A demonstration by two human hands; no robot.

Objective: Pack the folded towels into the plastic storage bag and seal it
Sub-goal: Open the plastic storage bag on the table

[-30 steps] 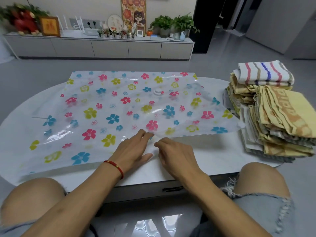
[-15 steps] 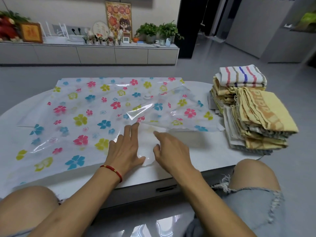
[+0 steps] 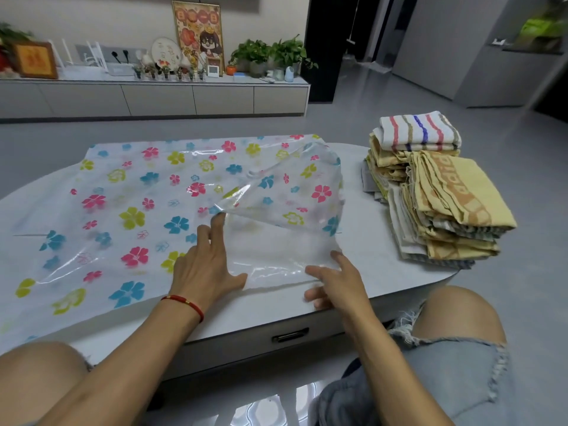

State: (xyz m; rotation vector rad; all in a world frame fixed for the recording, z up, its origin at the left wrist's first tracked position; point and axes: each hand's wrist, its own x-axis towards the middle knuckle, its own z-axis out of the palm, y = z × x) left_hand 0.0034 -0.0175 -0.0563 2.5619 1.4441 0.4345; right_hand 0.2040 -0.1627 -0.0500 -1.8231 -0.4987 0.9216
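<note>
Step in hand looked like opening bag mouth. Clear flower-printed plastic storage bag [image 3: 129, 210] lay flat on white table [image 3: 378, 265]. Left hand [image 3: 203, 269] lifted top layer, pinch itself hard to see. Right hand [image 3: 335, 284] relaxed, fingertips holding lower layer down. Stack of folded yellow and striped towels [image 3: 430, 192] sat far right, still unpacked. Next probably widen mouth, grab towels. Seal strip hard to spot.

Both forearms reach forward. The left hand [image 3: 205, 265] lies flat, fingers extended; the right hand [image 3: 335, 279] spreads open, seemingly pressing down.
</note>
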